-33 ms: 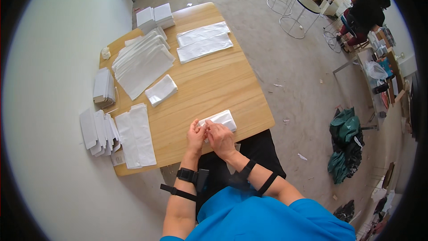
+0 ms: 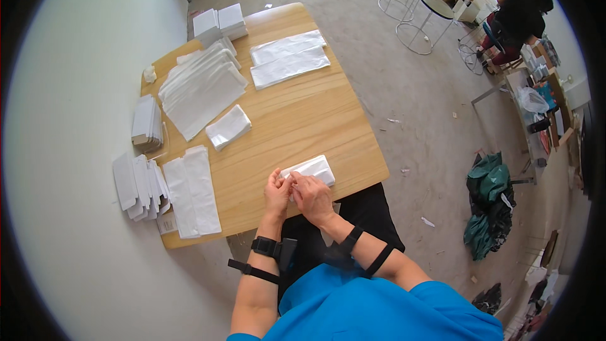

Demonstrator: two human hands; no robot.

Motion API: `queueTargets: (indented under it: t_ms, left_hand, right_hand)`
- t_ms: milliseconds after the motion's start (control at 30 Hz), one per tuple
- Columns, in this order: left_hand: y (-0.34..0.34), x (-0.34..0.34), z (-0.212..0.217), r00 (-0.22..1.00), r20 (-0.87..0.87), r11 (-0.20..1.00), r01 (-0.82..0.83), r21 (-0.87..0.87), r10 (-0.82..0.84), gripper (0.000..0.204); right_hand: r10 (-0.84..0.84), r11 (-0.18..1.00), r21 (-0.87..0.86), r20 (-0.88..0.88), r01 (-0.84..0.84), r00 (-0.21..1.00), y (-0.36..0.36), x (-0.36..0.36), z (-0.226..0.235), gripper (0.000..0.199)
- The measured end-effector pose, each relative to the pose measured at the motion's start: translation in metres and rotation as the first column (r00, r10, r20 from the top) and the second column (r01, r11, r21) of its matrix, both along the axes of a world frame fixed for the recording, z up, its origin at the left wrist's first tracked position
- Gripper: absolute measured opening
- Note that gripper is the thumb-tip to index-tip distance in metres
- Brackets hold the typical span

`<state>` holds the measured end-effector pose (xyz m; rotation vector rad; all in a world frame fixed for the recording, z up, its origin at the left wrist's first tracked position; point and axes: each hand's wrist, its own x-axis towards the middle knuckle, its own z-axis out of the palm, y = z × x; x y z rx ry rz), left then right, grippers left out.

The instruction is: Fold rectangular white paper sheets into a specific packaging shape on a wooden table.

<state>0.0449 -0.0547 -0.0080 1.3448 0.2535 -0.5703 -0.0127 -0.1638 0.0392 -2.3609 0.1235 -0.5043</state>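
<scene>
Fanned white flat sheets (image 2: 136, 184) lay far left of the small white folded packet (image 2: 310, 168) | your left hand (image 2: 276, 192) pinched the packet's near end | your right hand (image 2: 311, 196) pinched it too, just beside | packet rested near the light wooden table's (image 2: 303, 120) near edge.

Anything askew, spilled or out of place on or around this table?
Mostly tidy. The fanned stack of white packets at the table's left edge hangs well over the side, and small scraps litter the floor on the right. Both hands, left and right, work on a white packet at the near edge.
</scene>
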Motion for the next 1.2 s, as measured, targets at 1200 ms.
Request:
queueTargets:
  t_ms: [1200]
  left_hand:
    - [0.011,-0.016,0.01,0.969,0.176,0.622,-0.029,0.782,-0.176,0.056]
  right_hand:
    - [-0.288,0.935,0.051,-0.47,0.351,0.834,-0.073,0.017,-0.035,0.022]
